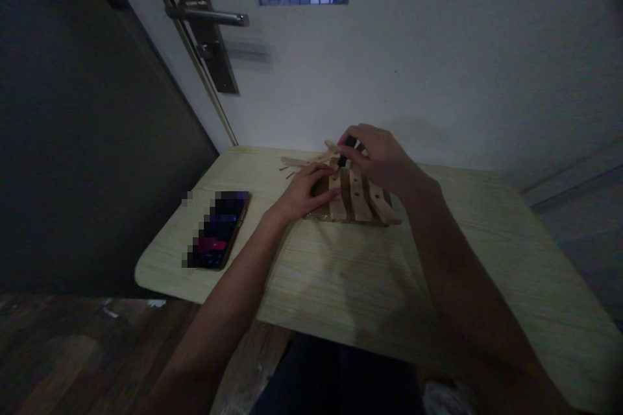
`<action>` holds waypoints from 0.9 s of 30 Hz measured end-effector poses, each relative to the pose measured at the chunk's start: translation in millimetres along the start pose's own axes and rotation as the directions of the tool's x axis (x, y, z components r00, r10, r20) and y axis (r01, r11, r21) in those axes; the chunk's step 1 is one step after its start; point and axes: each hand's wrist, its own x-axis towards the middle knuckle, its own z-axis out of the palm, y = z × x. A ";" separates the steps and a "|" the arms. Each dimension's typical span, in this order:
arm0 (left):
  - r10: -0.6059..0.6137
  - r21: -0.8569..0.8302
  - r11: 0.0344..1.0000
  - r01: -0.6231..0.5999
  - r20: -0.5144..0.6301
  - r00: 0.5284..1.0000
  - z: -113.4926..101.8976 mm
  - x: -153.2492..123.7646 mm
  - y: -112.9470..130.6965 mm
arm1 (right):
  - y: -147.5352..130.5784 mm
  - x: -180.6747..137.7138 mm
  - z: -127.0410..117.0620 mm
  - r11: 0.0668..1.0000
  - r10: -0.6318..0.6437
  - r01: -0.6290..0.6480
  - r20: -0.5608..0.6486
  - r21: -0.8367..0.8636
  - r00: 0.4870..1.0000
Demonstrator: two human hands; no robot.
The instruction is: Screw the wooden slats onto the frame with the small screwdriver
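A small wooden slatted frame point(357, 202) lies on the light wooden table point(341, 272), toward its far side. My left hand point(307, 189) rests on the frame's left end, fingers curled and pressing down on a slat. My right hand point(377, 159) is closed around a small black-handled tool point(346, 150) held upright, its tip down at the frame's far edge. Loose wooden sticks point(304, 160) lie just beyond the frame.
A phone point(217, 229) with a lit screen lies on the table's left part. Beyond the table is a white wall, with a door and its metal handle point(209, 14) at the upper left. Dark wooden floor shows below the table's near edge.
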 end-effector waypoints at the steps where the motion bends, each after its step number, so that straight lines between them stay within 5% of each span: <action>1: 0.001 0.001 1.000 -0.001 0.001 1.000 -0.1 0.0 -0.2 | 0.6 -1.4 0.5 0.999 -0.042 0.042 0.001 0.002 0.999; 4: 0.002 -0.003 1.000 -0.002 -0.004 1.000 0.3 -0.1 -1.2 | -1.1 -3.7 0.6 0.994 -0.101 0.100 0.004 0.032 0.995; 13: -0.009 -0.014 1.000 0.009 -0.001 1.000 1.1 -0.1 -2.4 | -12.2 1.6 -4.9 0.993 0.108 -0.106 -0.036 0.046 0.993; 20: -0.016 -0.020 1.000 0.016 0.000 1.000 -0.1 0.5 0.6 | -4.1 -4.2 -1.0 1.000 -0.010 0.010 -0.013 -0.006 1.000; 27: -0.035 -0.015 0.999 0.035 0.001 0.999 -0.4 0.9 1.0 | -14.3 -2.5 -3.9 0.997 0.032 -0.035 0.032 0.074 0.999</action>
